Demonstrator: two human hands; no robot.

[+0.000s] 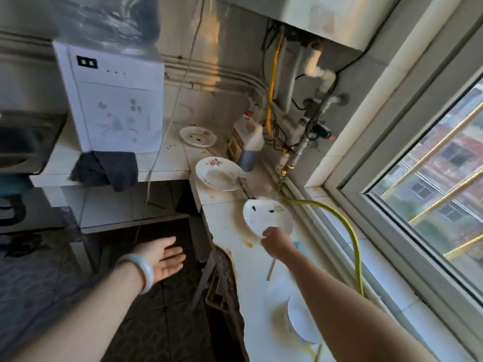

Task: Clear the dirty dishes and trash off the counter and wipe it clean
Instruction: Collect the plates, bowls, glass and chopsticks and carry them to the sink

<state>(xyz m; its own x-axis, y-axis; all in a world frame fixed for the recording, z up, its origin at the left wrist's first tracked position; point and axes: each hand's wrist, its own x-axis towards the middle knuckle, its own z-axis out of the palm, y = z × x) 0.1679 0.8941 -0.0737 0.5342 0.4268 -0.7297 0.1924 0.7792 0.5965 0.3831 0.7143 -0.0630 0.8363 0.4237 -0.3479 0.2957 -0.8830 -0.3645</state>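
Right hand (275, 241) curls its fingers round the near rim of the plate (266, 214), midway along the counter (257, 288); lifted or resting, we cannot tell. Left hand (163, 257) lies flat, holding nothing. We judge the plate stiff, breakable, maybe greasy: support it underneath.

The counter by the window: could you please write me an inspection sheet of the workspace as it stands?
Surface: white counter with yellow stains.
Job's things: smeared plate, floral plate with residue, far plate, near plate; dark cloth hangs over the ledge.
Clutter: chopstick, jug of dark liquid.
Hands: right hand grips the smeared plate's rim; left hand open, fingers straight, off the counter.
Cables: yellow hose along the sill; white cord hanging down.
Surroundings: water dispenser, window.
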